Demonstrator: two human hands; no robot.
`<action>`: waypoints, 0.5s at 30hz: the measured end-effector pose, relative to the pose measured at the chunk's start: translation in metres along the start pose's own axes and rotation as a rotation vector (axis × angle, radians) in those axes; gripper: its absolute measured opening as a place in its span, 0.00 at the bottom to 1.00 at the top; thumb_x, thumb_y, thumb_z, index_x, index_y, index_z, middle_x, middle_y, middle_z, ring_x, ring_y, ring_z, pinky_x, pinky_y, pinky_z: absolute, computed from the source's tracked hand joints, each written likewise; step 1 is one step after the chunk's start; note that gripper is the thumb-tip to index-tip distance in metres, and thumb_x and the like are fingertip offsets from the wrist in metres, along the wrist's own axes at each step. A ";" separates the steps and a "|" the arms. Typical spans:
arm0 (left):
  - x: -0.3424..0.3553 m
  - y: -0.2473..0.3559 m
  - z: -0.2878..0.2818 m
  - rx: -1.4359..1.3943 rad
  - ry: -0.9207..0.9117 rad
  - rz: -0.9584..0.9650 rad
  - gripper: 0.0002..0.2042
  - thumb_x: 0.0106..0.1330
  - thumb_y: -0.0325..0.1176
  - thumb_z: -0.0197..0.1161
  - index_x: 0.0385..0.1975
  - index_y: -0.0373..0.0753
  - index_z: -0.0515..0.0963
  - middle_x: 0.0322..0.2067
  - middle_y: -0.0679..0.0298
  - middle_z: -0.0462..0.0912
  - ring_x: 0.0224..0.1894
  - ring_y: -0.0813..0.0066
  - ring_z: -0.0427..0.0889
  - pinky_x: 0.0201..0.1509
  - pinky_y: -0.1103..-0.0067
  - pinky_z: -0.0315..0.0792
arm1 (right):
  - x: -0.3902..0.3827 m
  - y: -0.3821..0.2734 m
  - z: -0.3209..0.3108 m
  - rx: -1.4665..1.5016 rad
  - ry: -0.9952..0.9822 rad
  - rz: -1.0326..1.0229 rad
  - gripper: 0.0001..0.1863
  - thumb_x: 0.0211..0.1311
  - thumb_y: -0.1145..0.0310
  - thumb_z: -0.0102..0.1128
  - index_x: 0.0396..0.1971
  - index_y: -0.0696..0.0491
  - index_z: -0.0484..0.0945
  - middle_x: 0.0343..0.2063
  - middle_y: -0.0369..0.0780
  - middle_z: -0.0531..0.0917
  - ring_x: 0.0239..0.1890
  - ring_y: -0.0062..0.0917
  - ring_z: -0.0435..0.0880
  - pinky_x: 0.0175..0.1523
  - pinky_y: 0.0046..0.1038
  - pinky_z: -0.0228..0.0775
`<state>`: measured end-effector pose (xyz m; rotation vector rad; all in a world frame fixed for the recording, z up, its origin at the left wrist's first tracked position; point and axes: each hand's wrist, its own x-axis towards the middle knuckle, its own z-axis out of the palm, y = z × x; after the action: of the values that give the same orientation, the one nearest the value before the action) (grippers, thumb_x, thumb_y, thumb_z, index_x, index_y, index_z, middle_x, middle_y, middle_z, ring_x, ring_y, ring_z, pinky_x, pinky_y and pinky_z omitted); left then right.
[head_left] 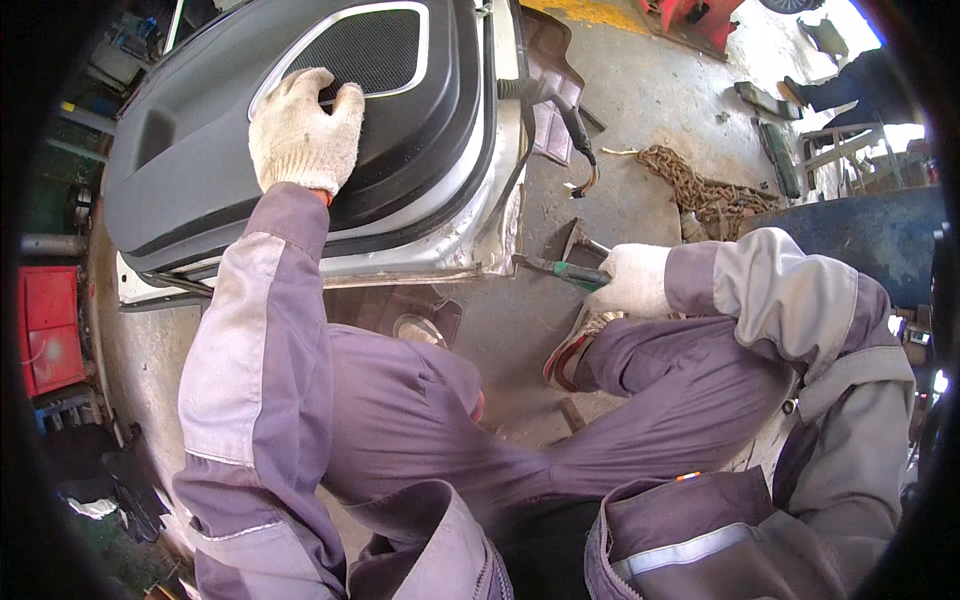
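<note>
A car door lies flat on the concrete floor, its dark grey inner trim panel facing up with a mesh speaker grille. My left hand, in a white knit glove, rests flat on the panel beside the grille and holds nothing. My right hand, also gloved, grips a green-handled tool whose dark tip points at the door's lower edge. My legs in purple-grey work trousers are folded under me.
A wiring harness hangs off the door's edge. A rusty chain lies on the floor to the right, near a blue metal object. A red box stands at the left. Another person's leg shows top right.
</note>
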<state>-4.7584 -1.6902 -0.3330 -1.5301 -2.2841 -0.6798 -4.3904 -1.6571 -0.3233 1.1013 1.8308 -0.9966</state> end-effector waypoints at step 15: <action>-0.001 0.000 -0.004 -0.004 0.001 -0.008 0.22 0.68 0.52 0.66 0.49 0.40 0.88 0.52 0.56 0.88 0.59 0.52 0.83 0.68 0.63 0.73 | 0.013 0.020 0.026 0.099 -0.027 -0.050 0.21 0.65 0.53 0.64 0.32 0.60 0.85 0.22 0.44 0.85 0.26 0.30 0.86 0.38 0.36 0.78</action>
<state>-4.7584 -1.6926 -0.3304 -1.5221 -2.2908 -0.6876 -4.3707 -1.6699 -0.3497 1.1001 1.8115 -1.1360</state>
